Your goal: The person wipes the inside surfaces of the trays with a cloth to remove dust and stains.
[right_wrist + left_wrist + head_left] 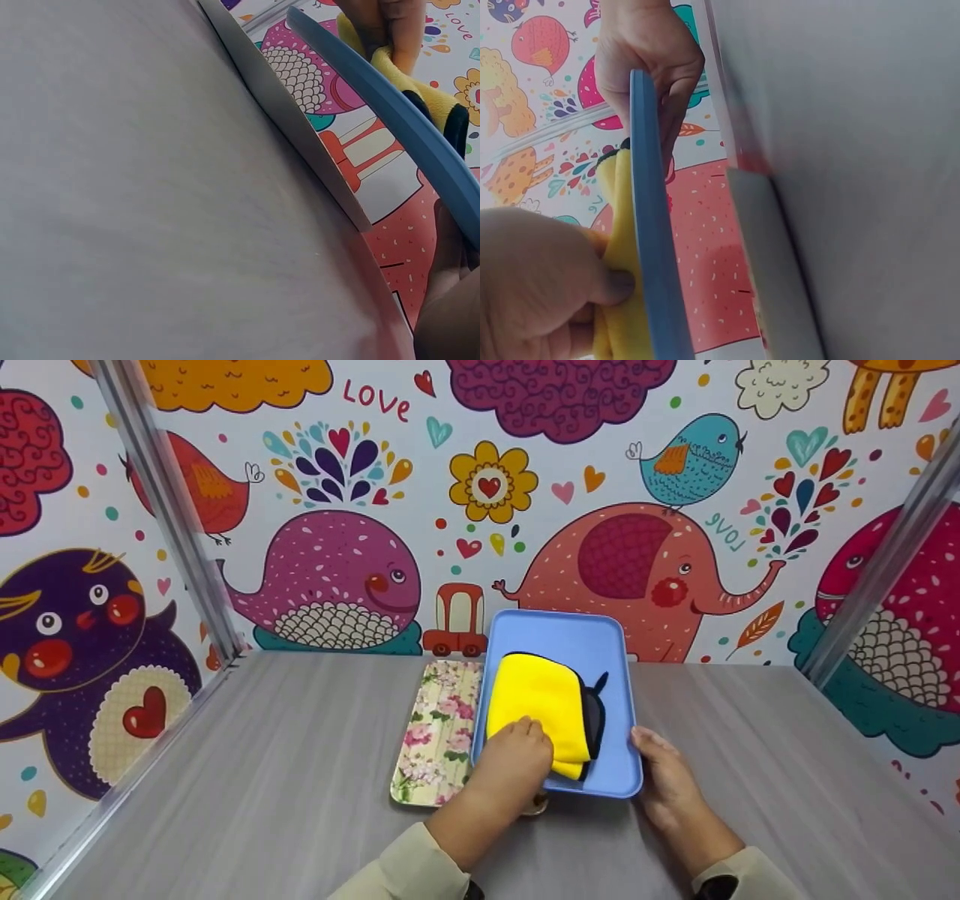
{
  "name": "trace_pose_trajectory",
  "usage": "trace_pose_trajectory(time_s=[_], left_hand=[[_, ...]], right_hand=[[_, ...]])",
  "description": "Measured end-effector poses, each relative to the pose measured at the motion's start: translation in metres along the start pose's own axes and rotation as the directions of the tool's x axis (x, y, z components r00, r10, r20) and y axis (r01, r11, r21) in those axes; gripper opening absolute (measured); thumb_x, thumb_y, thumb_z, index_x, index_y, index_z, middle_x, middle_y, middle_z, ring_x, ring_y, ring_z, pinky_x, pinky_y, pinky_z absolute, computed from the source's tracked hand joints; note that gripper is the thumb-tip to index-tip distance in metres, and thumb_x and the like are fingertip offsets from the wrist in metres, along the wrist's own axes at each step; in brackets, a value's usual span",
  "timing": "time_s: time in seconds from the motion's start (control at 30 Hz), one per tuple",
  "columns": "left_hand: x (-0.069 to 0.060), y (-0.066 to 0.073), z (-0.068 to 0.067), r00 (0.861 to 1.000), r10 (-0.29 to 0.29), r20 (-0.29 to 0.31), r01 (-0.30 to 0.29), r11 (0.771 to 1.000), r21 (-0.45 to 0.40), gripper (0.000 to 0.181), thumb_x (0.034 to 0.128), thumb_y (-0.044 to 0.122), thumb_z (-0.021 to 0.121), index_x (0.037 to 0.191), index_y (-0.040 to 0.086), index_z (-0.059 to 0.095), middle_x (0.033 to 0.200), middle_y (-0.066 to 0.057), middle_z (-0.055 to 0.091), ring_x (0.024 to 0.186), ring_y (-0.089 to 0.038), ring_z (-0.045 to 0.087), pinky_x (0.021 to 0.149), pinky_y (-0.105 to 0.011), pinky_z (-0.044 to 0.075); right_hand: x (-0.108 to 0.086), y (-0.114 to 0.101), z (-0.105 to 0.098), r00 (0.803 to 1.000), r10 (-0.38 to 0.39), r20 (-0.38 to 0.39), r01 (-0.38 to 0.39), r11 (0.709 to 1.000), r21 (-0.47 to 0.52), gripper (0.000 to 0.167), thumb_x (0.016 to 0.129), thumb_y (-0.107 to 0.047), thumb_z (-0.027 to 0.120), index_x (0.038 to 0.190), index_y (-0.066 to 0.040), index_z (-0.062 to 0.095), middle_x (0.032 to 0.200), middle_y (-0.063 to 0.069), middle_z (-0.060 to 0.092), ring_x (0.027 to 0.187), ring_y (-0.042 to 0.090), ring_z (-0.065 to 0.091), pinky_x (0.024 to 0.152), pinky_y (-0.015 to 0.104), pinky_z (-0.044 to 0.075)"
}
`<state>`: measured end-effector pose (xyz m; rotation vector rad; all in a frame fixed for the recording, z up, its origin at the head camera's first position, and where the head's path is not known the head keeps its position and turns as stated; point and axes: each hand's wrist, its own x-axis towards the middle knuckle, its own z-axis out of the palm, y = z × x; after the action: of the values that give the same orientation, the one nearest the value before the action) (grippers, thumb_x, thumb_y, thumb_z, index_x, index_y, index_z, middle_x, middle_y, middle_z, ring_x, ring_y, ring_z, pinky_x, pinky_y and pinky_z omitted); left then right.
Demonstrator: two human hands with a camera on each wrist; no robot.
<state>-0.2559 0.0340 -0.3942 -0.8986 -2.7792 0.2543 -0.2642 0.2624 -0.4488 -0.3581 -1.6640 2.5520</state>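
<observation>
A blue tray (559,634) is raised above the table, partly covering a floral tray (427,735). My right hand (671,780) grips the blue tray's right edge, thumb at the rim and fingers beneath. A folded yellow cloth (536,690) with black edging and a dark grey underside lies in the blue tray, a small black loop sticking out at its right. My left hand (514,757) is on the cloth's lower left, with fingers bent. In the left wrist view, the thumb (615,287) presses into the cloth, which bunches against the hand. Some fingertips are hidden.
The floral tray rests on a grey table (285,780). Behind stands a wall (480,547) printed with cartoon animals. Metal posts (169,510) rise at the back corners. Something small and light-edged (536,806) shows below the blue tray, mostly hidden.
</observation>
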Motion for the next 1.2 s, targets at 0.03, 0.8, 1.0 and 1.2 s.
trace_pose_trajectory(time_s=[0.03, 0.8, 1.0, 1.2], left_hand=[[0.001, -0.001, 0.000, 1.000, -0.008, 0.007, 0.008, 1.000, 0.007, 0.068, 0.0811, 0.042, 0.089, 0.137, 0.010, 0.067, 0.136, -0.006, 0.069, 0.129, -0.021, 0.061, 0.115, -0.032, 0.048], [0.001, 0.004, 0.005, 0.983, -0.185, -0.008, 0.181, 0.972, -0.147, 0.046, 0.0866, 0.034, 0.085, 0.122, 0.009, 0.072, 0.106, -0.005, 0.073, 0.092, -0.018, 0.065, 0.096, -0.031, 0.061], [0.000, 0.010, 0.001, 0.980, -0.192, 0.052, 0.199, 0.956, -0.214, 0.043, 0.0868, 0.030, 0.085, 0.123, 0.012, 0.070, 0.106, -0.004, 0.073, 0.094, -0.018, 0.068, 0.095, -0.035, 0.062], [-0.002, 0.014, 0.002, 0.990, -0.138, -0.001, 0.135, 0.969, -0.207, 0.038, 0.0858, 0.027, 0.086, 0.118, 0.012, 0.073, 0.101, -0.002, 0.075, 0.090, -0.016, 0.069, 0.089, -0.030, 0.063]], right_hand=[[0.000, 0.000, 0.000, 1.000, -0.004, 0.005, 0.004, 1.000, 0.003, 0.034, 0.108, -0.014, 0.052, 0.084, -0.024, 0.073, 0.084, -0.012, 0.070, 0.082, 0.003, 0.063, 0.079, 0.018, 0.052], [0.003, -0.001, -0.005, 1.000, -0.018, -0.020, 0.019, 0.998, 0.056, 0.032, 0.109, -0.017, 0.051, 0.087, -0.026, 0.072, 0.088, -0.013, 0.071, 0.086, 0.003, 0.065, 0.082, 0.020, 0.052], [0.003, -0.002, -0.007, 0.999, -0.008, -0.031, 0.010, 0.998, 0.064, 0.031, 0.109, -0.020, 0.053, 0.087, -0.028, 0.073, 0.090, -0.015, 0.071, 0.089, 0.001, 0.064, 0.085, 0.019, 0.051], [0.002, -0.002, -0.007, 0.999, -0.008, -0.049, 0.011, 0.998, 0.058, 0.032, 0.109, -0.021, 0.054, 0.085, -0.028, 0.074, 0.088, -0.015, 0.071, 0.085, 0.002, 0.064, 0.082, 0.019, 0.052]])
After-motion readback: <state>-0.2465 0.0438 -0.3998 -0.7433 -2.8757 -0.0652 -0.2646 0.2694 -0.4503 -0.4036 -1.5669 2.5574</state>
